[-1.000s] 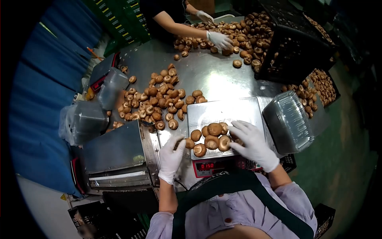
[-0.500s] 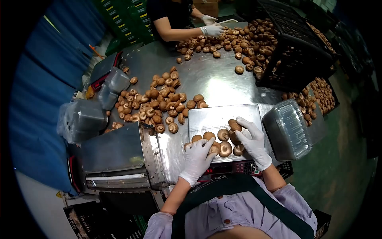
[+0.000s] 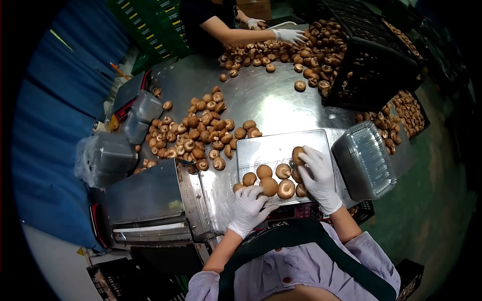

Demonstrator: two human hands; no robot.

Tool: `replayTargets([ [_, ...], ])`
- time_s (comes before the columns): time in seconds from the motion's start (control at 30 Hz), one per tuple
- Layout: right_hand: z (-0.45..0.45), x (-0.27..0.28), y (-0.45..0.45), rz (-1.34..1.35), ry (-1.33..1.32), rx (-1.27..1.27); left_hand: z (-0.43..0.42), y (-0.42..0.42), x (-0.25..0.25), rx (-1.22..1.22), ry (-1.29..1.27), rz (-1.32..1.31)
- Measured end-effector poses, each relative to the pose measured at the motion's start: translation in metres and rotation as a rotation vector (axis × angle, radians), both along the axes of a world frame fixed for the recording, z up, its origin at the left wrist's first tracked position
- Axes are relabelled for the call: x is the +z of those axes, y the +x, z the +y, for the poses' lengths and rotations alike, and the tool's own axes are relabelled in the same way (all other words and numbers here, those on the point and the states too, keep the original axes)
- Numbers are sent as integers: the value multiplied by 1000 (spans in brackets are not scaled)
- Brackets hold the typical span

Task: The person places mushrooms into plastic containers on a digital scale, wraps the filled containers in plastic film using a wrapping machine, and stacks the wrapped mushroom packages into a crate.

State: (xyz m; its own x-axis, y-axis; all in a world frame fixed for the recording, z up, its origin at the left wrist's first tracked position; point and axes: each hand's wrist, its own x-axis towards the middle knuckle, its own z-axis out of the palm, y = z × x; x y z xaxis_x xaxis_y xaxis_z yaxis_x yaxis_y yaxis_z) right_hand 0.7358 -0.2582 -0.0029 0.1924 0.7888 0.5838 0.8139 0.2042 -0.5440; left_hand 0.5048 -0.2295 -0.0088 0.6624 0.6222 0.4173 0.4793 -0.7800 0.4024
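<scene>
On the steel pan (image 3: 266, 148) lie shiitake mushrooms (image 3: 269, 186), probably light, slightly soft and easily bruised, best held around the cap; the left hand (image 3: 251, 206) has its fingers apart, the right hand (image 3: 312, 173) touches one, its closure unclear.

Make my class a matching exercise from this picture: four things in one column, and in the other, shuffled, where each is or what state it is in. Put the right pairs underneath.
Things
1. Blue curtain
2. Weighing plate
3. Large black crate
4. Wearer's right hand

Places and states
A. Beside the big mushroom pile at the back
B. Gloved, fingers touching a mushroom
C. Hanging at the picture's left
D. Shiny, with mushrooms towards its near edge

Pairs: 1-C, 2-D, 3-A, 4-B
</scene>
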Motion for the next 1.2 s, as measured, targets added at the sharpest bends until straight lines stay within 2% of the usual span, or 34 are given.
replayTargets([
  [0.03,0,-3,-1,-24,-130,66,0,-4,-12,-22,-58,-7],
  [0.13,1,-20,-4,-17,-139,133,0,-8,-18,13,-76,-146],
  [0.2,1,-16,-6,236,-175,104,1,-9,-10,53,-88,-178],
  [0.27,6,-21,-4,150,-129,49,4,-2,2,197,-69,-178],
  [0.33,11,-21,-5,78,-151,35,10,5,6,225,-81,23],
  [0.4,13,-27,-4,209,-276,215,9,12,-3,188,-31,219],
  [0.43,13,-30,-3,178,-268,238,11,12,-7,192,-31,220],
  [0.53,9,-29,-4,140,-229,259,11,11,-17,184,-31,178],
  [0.6,8,-31,-7,106,-256,192,10,11,-19,233,-162,16],
  [0.63,8,-32,-8,71,-275,122,11,11,-18,230,-137,34],
  [0.77,9,-29,-8,176,-310,159,9,14,-15,243,-245,5],
  [0.83,8,-26,-7,168,-358,177,9,16,-16,290,-103,59],
  [0.93,10,-32,-4,181,-343,200,11,19,-7,358,-92,126],
  [1.07,11,-32,-5,223,-327,211,14,23,-20,400,-147,102],
  [1.2,8,-13,-5,253,-197,184,17,24,-20,388,-312,-197],
])
